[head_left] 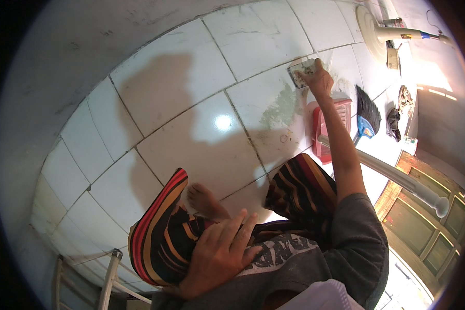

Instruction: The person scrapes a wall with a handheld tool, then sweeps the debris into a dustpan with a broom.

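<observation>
My right hand (320,82) reaches far out to the right, its arm stretched over the floor. Its fingers grip a flat, squarish, pale piece with dark speckles (303,67), held at the white tiles; its kind is unclear. Below it, a dull green smear (282,109) marks the tile. My left hand (218,254) lies near my lap, fingers stretched out and nothing in them, over striped cloth (163,230) covering my leg.
Beside my right forearm stands a red dustpan (323,128) with a long grey handle (398,181). A blue broom head with black bristles (368,111) lies beyond. A round cream stand base (372,33) is at far right, a metal frame (110,271) at lower left, a wooden door (423,217) at right.
</observation>
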Demonstrator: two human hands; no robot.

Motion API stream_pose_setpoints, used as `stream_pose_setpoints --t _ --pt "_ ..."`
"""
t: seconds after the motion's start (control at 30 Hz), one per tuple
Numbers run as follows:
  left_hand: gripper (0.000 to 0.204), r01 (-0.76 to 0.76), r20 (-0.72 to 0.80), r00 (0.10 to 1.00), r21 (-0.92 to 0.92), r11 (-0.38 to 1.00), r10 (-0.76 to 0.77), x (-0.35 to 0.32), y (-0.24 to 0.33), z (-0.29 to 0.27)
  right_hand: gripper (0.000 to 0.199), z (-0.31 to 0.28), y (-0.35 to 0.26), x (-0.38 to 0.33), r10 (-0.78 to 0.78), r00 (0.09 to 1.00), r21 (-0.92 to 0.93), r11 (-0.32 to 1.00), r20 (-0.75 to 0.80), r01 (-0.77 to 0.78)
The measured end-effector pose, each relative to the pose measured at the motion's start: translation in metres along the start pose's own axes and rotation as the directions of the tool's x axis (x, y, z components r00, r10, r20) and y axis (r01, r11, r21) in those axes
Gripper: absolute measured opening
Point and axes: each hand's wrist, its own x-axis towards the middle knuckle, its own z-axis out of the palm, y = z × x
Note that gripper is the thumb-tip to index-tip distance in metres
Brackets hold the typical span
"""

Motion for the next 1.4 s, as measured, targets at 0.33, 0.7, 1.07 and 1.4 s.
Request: stream_pose_setpoints --t 0.33,0.7,1.07,1.4 --pt "0.057 -0.002 0.013 1.000 -0.021 1.000 0.003 -0.001 0.005 0.001 0.068 0.009 -0.056 -0.064 -0.265 0.961 0.036 0.964 0.078 0.263" --pt "0.060 0.005 0.102 0.995 -0.003 1.000 -0.004 0.001 0.006 0.001 0.063 -0.008 0.000 -0.023 -0.146 0.985 0.036 0.988 -0.095 0.150" --pt "0.060 -0.016 0.088 0.996 -0.014 1.000 0.017 0.004 0.010 0.002 0.063 -0.006 -0.017 -0.068 -0.080 0.989 0.096 0.991 -0.123 0.092" --pt "0.062 -0.044 0.105 0.993 -0.040 0.998 0.048 0.009 0.011 0.001 0.061 0.002 -0.034 -0.133 -0.273 0.958 0.101 0.955 -0.084 0.281"
